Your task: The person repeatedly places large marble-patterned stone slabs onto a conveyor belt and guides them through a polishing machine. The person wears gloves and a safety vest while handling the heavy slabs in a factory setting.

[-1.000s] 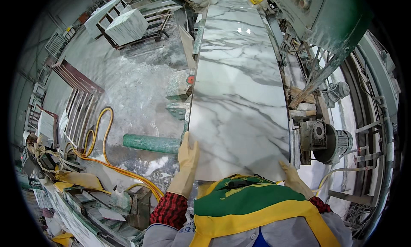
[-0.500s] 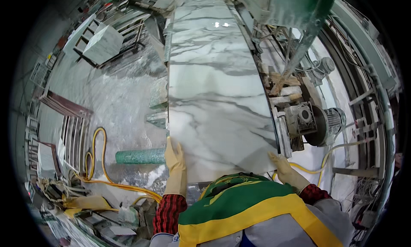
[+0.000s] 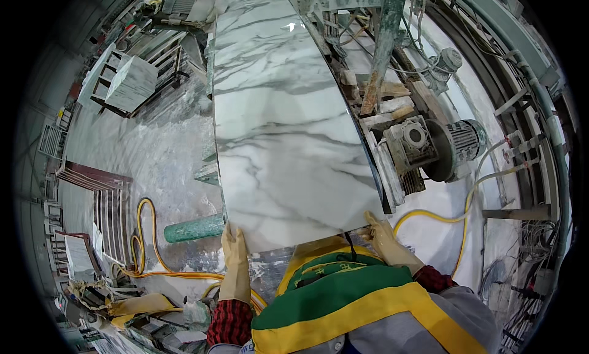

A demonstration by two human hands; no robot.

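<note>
Marble slab (image 3: 282,120), white with grey veins, lies flat on the machine bed ahead of me, an electric motor (image 3: 454,148) beside its right edge. My gloved left hand (image 3: 235,256) grips its near left corner; my right hand (image 3: 383,237) clasps the near right corner.

Yellow hose (image 3: 147,231), green roller (image 3: 193,229) — motor (image 3: 463,142) right.

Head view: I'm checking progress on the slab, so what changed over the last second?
The view shifted, so the long white grey-veined marble slab now sits further left and tilted. Both gloved hands, left and right, stayed on its near corners. Nothing was released. The green cylinder and yellow hose stayed on the floor.
</note>
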